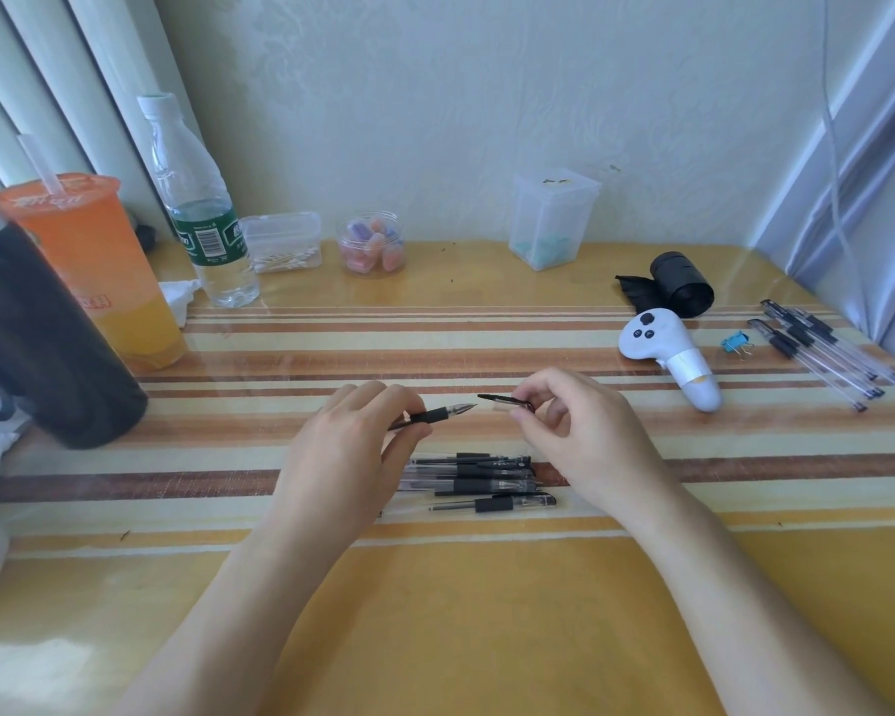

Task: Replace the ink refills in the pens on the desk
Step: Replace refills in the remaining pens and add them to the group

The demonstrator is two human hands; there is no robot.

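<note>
Above the striped yellow desk [487, 612], the left hand [352, 457] pinches a light, stiff clear-barrelled pen [437, 414] by its black rubber grip, best hold, while the right hand [574, 431] fingertips nip its slim black cap [502, 400].

**Item counts on desk**

Hands: 2, left hand [352, 447] and right hand [580, 436]. Pen [435, 416] in the left: 1. Cap [505, 400] in the right: 1. Pen pile [481, 480] under the hands: about 5, overlap blocks an exact count. Side pens [822, 356] at right: about 5, also overlapping. Binder clip [737, 343]: 1. Controller [665, 348]: 1. Bag roll [680, 284]: 1. Bottle [197, 209]: 1. Cup [99, 271] with straw: 1. Clear containers: 3, swab box [282, 240], jar [370, 245], tall box [551, 219]. Dark flask [37, 333]: 1.
</note>
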